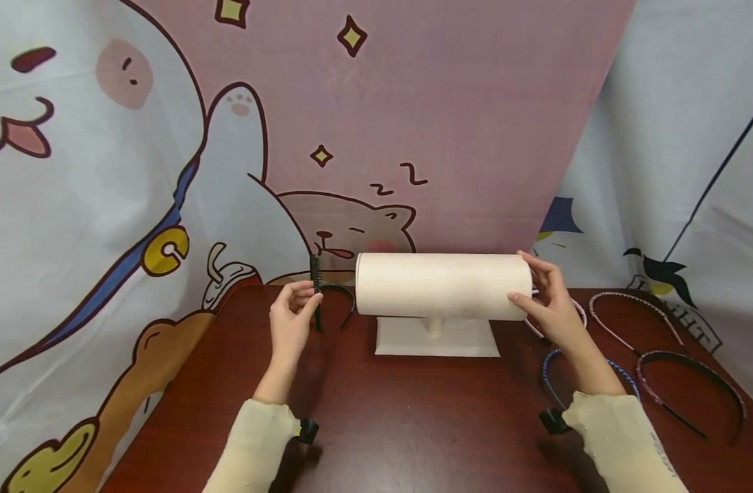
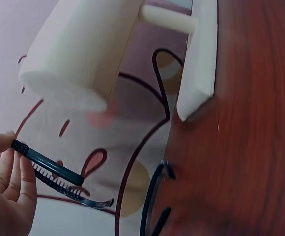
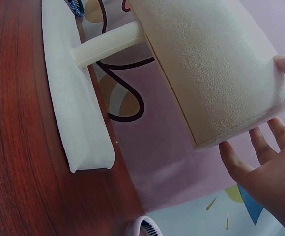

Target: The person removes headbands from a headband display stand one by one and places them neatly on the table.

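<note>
My left hand (image 1: 290,315) pinches a dark headband (image 2: 49,164) between thumb and fingers, off the left end of the display stand. Small comb teeth line the band's inner side in the left wrist view, and its two ends point away from the hand. The headband display stand (image 1: 440,284) is a cream padded cylinder lying level on a short post and flat base (image 1: 438,339). At its right end, my right hand (image 1: 551,305) grips the cylinder, thumb on the front. In the right wrist view, the fingertips (image 3: 226,147) lie along the end's edge.
Another dark headband (image 2: 145,206) lies near the table's back edge, left of the stand. To the right are a white headband (image 1: 623,294), a blue one (image 1: 545,373), a dark patterned one (image 1: 690,355) and a pale one partly behind my right hand. A cartoon-printed cloth (image 1: 475,137) hangs behind.
</note>
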Demonstrator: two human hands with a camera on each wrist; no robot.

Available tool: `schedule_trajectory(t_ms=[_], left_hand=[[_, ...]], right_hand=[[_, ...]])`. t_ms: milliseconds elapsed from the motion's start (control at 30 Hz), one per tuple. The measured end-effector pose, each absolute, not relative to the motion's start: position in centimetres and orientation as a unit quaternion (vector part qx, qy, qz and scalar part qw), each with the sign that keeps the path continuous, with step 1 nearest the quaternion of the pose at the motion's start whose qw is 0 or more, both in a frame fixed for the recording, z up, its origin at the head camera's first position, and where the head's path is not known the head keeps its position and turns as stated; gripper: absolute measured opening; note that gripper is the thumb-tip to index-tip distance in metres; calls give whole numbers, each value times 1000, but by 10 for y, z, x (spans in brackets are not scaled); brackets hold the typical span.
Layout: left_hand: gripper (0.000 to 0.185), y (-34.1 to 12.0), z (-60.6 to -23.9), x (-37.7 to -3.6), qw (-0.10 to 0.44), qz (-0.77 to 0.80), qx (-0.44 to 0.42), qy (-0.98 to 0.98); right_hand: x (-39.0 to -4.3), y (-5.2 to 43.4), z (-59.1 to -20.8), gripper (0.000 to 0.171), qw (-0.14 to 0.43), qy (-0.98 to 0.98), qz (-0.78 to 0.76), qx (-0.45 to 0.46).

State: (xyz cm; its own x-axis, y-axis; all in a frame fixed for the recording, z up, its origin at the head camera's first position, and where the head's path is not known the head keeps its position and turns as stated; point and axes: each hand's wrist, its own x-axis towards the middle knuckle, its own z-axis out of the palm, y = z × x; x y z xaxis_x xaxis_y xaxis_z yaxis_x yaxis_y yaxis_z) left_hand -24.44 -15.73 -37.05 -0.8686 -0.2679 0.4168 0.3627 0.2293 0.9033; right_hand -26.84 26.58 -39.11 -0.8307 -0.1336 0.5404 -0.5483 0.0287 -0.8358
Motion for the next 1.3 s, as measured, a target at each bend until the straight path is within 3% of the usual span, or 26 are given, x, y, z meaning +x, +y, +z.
schedule_trajectory(t_ms=[433,1300], left_hand=[[28,-207,-402,-275,285,-493,32,-822],[26,-244,-467,-312,143,-372,163,-903]], right_hand=[[-271,274,-389,67,169,-707,645,235],[-267,269,-396,69,158,-710,640,248]])
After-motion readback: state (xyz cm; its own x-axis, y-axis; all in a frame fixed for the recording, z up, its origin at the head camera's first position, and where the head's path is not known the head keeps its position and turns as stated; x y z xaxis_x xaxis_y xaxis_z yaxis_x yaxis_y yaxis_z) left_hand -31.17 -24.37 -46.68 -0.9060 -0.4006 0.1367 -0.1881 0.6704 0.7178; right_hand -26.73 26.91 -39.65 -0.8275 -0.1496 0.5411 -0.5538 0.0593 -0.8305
